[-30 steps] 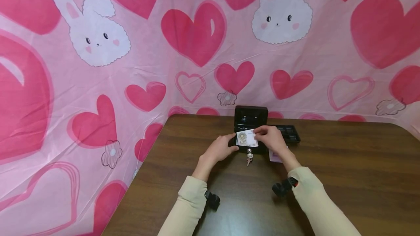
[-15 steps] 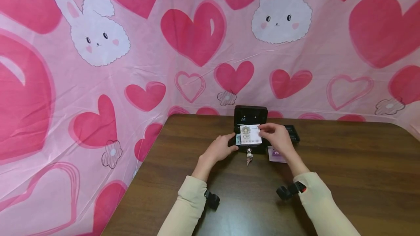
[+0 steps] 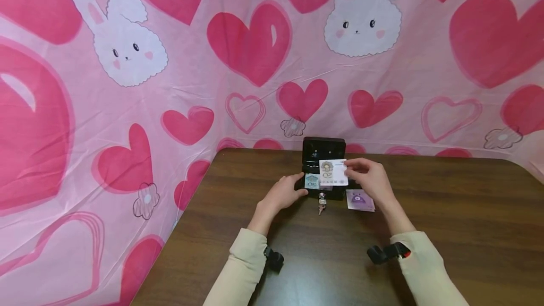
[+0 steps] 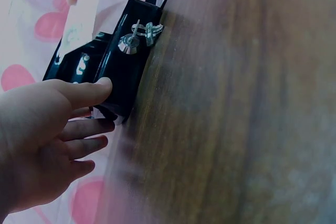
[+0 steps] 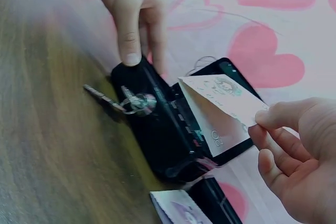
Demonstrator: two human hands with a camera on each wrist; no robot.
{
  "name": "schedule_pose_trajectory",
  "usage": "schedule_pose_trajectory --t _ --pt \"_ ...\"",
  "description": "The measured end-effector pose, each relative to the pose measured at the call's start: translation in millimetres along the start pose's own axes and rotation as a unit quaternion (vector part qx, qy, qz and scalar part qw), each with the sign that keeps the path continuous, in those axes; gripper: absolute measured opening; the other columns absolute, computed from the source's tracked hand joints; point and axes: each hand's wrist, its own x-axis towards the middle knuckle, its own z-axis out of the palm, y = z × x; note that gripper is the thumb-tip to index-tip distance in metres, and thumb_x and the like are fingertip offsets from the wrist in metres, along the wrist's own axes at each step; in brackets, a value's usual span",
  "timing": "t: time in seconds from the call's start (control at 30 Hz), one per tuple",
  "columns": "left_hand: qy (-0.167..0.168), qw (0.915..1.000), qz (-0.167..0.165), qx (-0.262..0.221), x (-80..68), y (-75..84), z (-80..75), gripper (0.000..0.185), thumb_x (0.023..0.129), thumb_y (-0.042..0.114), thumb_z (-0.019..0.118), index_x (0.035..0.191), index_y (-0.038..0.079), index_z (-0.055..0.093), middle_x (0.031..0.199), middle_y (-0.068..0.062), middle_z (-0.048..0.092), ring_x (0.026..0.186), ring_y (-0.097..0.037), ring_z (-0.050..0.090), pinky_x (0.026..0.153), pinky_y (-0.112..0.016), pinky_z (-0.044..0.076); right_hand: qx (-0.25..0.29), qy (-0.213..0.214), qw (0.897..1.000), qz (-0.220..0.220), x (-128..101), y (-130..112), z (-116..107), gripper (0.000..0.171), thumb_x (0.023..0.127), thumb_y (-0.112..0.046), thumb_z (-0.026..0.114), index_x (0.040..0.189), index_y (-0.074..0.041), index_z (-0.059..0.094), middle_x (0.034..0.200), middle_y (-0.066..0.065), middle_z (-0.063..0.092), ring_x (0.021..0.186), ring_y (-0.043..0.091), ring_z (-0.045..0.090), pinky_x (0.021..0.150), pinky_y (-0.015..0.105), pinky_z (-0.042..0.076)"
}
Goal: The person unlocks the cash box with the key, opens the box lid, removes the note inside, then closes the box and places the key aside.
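Note:
A black cash box (image 3: pixel 324 148) stands with its lid raised and a key ring (image 3: pixel 322 202) hanging from its front lock. My left hand (image 3: pixel 282 195) holds the box's left end, thumb at the front corner; its other fingers (image 4: pixel 86 148) lie loosely beside the box. Between thumb and fingertips, my right hand (image 3: pixel 374 181) pinches a pale folded banknote (image 3: pixel 333 173) over the box. The note's fold shows in the right wrist view, where the banknote (image 5: pixel 226 95) slopes above the opening. A teal banknote (image 3: pixel 312 181) lies inside, partly covered by the held one.
Purple banknotes (image 3: pixel 360 200) lie on the wooden table (image 3: pixel 323 259) at the box's front right. A black piece (image 5: pixel 214 195) appears beyond them in the right wrist view, mostly hidden by the right hand in the head view. Pink heart-print cloth (image 3: pixel 250 51) hangs behind.
My right hand has lifted the pale banknote and drawn it rightward, uncovering the teal one in the box. More of the purple notes shows. My left hand stays at the box.

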Motion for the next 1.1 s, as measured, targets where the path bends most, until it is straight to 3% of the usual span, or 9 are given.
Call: schedule_pose_trajectory --t 0.33,0.6,0.73,0.9,1.1 --pt "-0.001 1.0000 0.006 -0.003 -0.9 0.6 2.6 0.059 0.097 0.034 0.064 0.148 0.012 0.048 0.151 -0.005 0.051 0.142 -0.030 0.043 0.118 -0.045 0.034 -0.014 -0.003 1.000 0.004 -7.6 4.0 -27.9 0.031 0.092 -0.021 0.071 0.118 -0.004 0.070 0.103 0.016 0.071 0.077 -0.001 0.059 0.064 0.021 0.051" --pt "-0.006 0.9999 0.005 -0.008 -1.7 1.2 1.4 0.059 0.097 0.034 0.063 0.149 0.013 0.046 0.151 -0.005 0.049 0.143 -0.031 0.042 0.118 -0.046 0.034 0.006 -0.014 1.000 -0.007 -9.6 10.7 -51.3 0.036 0.090 -0.015 0.072 0.123 -0.001 0.067 0.087 -0.008 0.066 0.073 -0.001 0.059 0.061 0.023 0.053" --pt "-0.008 0.9999 0.001 -0.009 -1.2 -0.2 0.2 0.059 0.097 0.034 0.063 0.150 0.013 0.045 0.152 -0.005 0.049 0.143 -0.032 0.041 0.118 -0.046 0.034 0.009 -0.031 0.999 -0.006 -9.0 14.9 -61.2 0.041 0.091 -0.016 0.073 0.127 0.000 0.064 0.085 -0.015 0.064 0.074 -0.003 0.059 0.061 0.025 0.054" --pt "-0.007 0.9999 0.001 -0.010 0.4 -2.4 0.7 0.059 0.097 0.035 0.063 0.150 0.013 0.046 0.152 -0.005 0.049 0.143 -0.031 0.041 0.118 -0.046 0.033 0.009 -0.064 0.998 0.006 -8.7 21.6 -73.2 0.046 0.093 -0.017 0.070 0.132 0.003 0.059 0.090 -0.010 0.069 0.078 -0.003 0.061 0.065 0.027 0.057" --pt "-0.007 0.9999 0.002 -0.015 1.0 -3.5 0.0 0.059 0.097 0.035 0.064 0.150 0.013 0.046 0.152 -0.005 0.049 0.143 -0.031 0.042 0.118 -0.047 0.034 0.005 -0.088 0.996 0.026 -12.0 28.4 -87.6 0.049 0.093 -0.018 0.069 0.134 0.006 0.055 0.087 -0.009 0.069 0.073 0.011 0.063 0.065 0.028 0.056"
